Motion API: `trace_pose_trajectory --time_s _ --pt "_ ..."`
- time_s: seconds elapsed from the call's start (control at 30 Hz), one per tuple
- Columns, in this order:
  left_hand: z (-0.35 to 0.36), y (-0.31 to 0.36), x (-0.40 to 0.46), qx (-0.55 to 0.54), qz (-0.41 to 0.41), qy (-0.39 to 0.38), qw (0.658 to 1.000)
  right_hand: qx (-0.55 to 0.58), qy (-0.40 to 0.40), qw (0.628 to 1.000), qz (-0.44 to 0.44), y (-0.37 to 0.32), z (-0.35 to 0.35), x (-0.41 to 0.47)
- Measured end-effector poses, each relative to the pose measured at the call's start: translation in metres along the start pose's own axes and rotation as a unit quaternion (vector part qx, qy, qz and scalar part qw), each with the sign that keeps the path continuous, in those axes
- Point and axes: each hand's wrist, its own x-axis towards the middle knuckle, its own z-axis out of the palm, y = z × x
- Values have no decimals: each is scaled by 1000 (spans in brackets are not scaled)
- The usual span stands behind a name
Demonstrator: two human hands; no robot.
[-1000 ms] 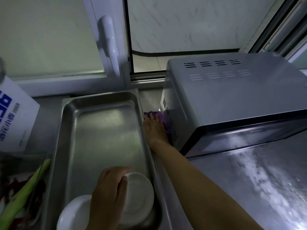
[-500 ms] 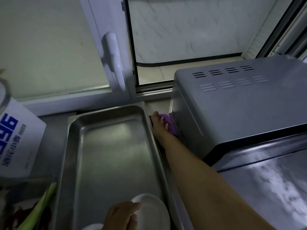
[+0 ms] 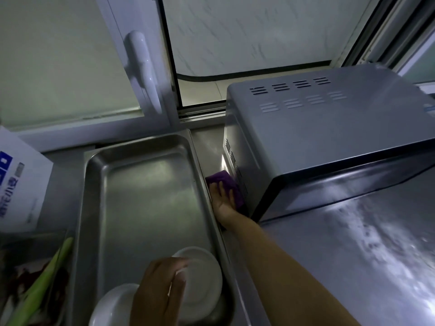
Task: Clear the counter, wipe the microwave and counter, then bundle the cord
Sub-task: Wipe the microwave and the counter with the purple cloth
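Closest in, the left hand (image 3: 160, 290) rests with relaxed fingers on a white bowl (image 3: 200, 274) in the steel tray (image 3: 94, 208). Further back, the right hand (image 3: 222, 198) presses a purple cloth (image 3: 226, 184) flat-fingered against the microwave (image 3: 329, 128)'s vented side, down in the gap beside the tray on the counter (image 3: 353, 267).

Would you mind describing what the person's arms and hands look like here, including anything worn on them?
Both are bare. The right hand and its long forearm show no sleeve, glove, watch or bracelet as far as the frame reaches. The left hand is cut off at the bottom edge, so its wrist is out of sight; no ring or glove shows on it. The light is dim, so small details such as nails cannot be judged.
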Motion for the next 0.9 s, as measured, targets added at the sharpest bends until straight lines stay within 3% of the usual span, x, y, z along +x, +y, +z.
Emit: trace_pose_trajectory --time_s 0.17,0.4,0.73,0.83,0.9 --pt "8 19 -10 4 -62 -16 998 -71 -9 991 -114 44 0 -60" --pt "22 40 -26 2 -87 -68 994 -154 -50 975 -151 65 -7 -97" --pt "33 67 -37 -6 -73 -72 995 -200 -77 959 -183 90 -6 -130" --pt "30 67 -36 3 -68 -59 996 -291 -75 931 -208 94 -11 -141" --pt "29 65 -38 28 -84 -63 994 -350 -13 897 -271 89 -18 -141"
